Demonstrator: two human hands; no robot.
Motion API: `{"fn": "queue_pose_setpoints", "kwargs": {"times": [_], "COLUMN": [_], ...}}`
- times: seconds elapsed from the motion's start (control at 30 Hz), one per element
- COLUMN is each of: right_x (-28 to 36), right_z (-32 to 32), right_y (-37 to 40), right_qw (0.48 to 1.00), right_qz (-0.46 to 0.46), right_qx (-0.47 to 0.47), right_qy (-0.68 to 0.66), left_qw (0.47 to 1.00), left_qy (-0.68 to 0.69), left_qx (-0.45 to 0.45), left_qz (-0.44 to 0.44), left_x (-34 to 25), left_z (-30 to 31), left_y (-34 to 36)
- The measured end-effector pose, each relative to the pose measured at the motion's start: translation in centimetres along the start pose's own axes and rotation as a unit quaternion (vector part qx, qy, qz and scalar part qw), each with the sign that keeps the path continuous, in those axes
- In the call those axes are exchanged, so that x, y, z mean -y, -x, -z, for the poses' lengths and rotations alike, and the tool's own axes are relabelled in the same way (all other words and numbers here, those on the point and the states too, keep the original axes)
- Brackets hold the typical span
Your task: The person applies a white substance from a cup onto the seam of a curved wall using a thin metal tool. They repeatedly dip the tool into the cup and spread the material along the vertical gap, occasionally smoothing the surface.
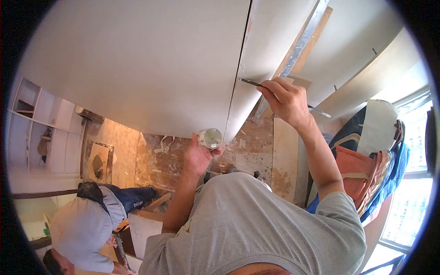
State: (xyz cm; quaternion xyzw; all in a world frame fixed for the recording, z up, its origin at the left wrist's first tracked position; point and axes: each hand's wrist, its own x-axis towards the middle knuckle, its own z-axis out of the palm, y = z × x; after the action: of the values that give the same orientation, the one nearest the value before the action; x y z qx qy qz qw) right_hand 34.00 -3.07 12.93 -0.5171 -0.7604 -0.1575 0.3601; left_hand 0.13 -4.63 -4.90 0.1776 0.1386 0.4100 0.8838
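Observation:
My left hand is wrapped round a small round container with pale contents, held low in front of the large white panel. In my right hand, pinched between thumb and fingers, is a slim paintbrush. Its dark tip points left and meets the panel face near a long dark seam. The far end of its handle sticks out behind my hand.
At lower left a co-worker bends over, holding a long dark tool. A metal straightedge leans at upper right. Clothes and bags hang near the bright window. The worn floor is paint-stained. Shelves stand far left.

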Motion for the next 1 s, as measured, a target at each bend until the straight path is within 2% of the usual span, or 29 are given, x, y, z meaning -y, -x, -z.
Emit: {"fn": "queue_pose_setpoints", "kwargs": {"times": [0.07,0.2,0.3,0.37,0.47,0.67,1.0], "right_x": [0.7,0.0,-0.1,0.4,0.4,0.6,0.4], "right_z": [0.4,0.5,0.3,1.0,1.3,2.8,2.1], "right_y": [0.0,0.3,-0.1,-0.1,-1.0,-2.7,-2.6], "right_qw": [0.999,0.999,1.000,1.000,1.000,0.999,0.998], "right_qz": [-0.012,-0.015,-0.005,-0.007,-0.003,0.009,0.003], "right_qx": [-0.005,-0.035,-0.013,-0.022,-0.029,-0.049,-0.049], "right_qy": [-0.031,-0.028,-0.005,-0.006,-0.011,0.001,-0.028], "left_qw": [0.999,0.999,1.000,0.999,0.998,1.000,1.000], "left_qy": [-0.035,-0.018,-0.022,-0.018,-0.025,-0.022,-0.004], "left_qx": [-0.038,-0.040,-0.012,-0.050,-0.054,-0.003,-0.017], "left_qz": [-0.003,0.007,0.003,0.007,0.006,0.000,-0.015], "left_x": [0.1,0.5,-0.2,0.2,0.1,0.5,0.0], "left_z": [0.3,0.7,0.5,0.4,0.3,-0.4,0.4], "left_y": [0.0,-0.2,-0.3,0.0,0.3,0.6,0.7]}}
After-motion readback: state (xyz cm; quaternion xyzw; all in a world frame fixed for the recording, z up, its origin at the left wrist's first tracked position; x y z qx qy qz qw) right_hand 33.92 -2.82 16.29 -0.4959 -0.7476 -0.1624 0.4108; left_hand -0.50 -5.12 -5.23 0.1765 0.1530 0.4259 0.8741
